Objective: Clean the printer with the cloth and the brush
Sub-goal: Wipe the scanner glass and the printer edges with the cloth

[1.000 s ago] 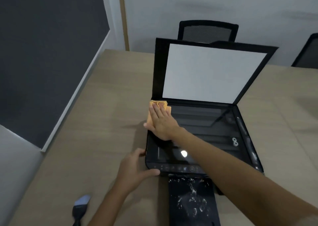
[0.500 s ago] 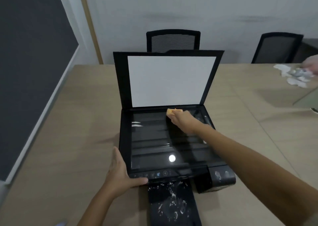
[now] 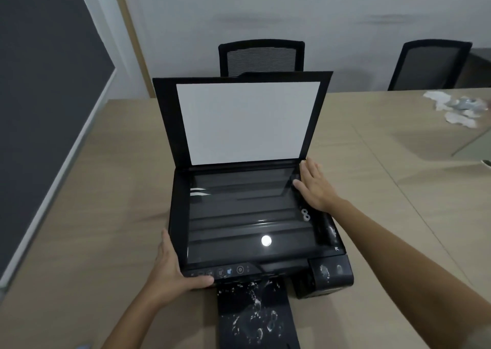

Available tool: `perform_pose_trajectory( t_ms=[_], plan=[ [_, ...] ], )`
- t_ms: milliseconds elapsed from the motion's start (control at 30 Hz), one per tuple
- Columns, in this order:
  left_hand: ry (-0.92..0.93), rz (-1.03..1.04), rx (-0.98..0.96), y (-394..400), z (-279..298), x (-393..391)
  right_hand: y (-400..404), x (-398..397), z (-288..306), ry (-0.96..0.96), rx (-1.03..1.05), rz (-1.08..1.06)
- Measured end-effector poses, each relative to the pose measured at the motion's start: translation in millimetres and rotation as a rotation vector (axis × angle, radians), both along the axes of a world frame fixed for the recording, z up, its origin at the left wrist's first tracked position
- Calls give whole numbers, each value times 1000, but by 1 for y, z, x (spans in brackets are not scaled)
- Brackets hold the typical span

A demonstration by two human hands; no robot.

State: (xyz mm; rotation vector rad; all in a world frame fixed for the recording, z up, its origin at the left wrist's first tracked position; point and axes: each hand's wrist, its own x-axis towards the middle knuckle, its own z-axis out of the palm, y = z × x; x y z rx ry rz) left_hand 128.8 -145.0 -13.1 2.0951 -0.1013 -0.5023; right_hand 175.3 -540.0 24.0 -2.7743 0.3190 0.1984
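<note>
The black printer (image 3: 178, 215) sits on the table with its scanner lid (image 3: 247, 122) raised, white backing facing me. The scanner glass (image 3: 239, 210) is bare and reflects a lamp. My right hand (image 3: 314, 186) lies flat, fingers together, on the glass's right rear corner. No orange cloth shows around it; it can only be under the palm. My left hand (image 3: 172, 271) grips the printer's front left corner, thumb on the control panel. A bluish tip of the brush (image 3: 83, 346) peeks in at the bottom edge.
The output tray (image 3: 255, 316), smeared with white marks, sticks out toward me over the wooden table (image 3: 106, 202). Two black chairs (image 3: 261, 56) (image 3: 430, 64) stand behind it. Crumpled white paper (image 3: 457, 106) lies at the far right. A dark wall panel (image 3: 39, 109) runs along the left.
My right hand has slid with the cloth from the glass's rear left across to the rear right; the cloth no longer shows. My left hand still holds the front left corner.
</note>
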Motion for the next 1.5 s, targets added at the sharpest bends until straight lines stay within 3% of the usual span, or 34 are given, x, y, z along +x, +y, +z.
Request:
perform_pose_trajectory(
  t_ms=[300, 567, 767, 867, 1067, 1200, 1400, 1500],
  plan=[
    [-33, -10, -39, 5, -8, 3, -8, -73, -19, 26, -117, 158],
    [-73, -30, -71, 2, -1, 0, -11, 3, -5, 34, -145, 38],
    [-67, -11, -108, 3, 1, 3, -6, -54, -5, 61, -222, 47],
    [-57, -9, -99, 4, -2, 4, -12, -38, -3, 85, -287, 31],
    [-85, -19, -78, 2, 0, -2, -14, -22, 2, 140, -176, -50],
    [-102, -19, -64, 3, 0, 1, -10, -51, -5, 122, -251, -65],
    [-113, -34, -73, 0, 3, 1, -22, 11, -3, 185, -135, -95],
    [-115, -42, -58, 1, 4, 1, -20, 5, -3, 175, -70, -100]
  ],
)
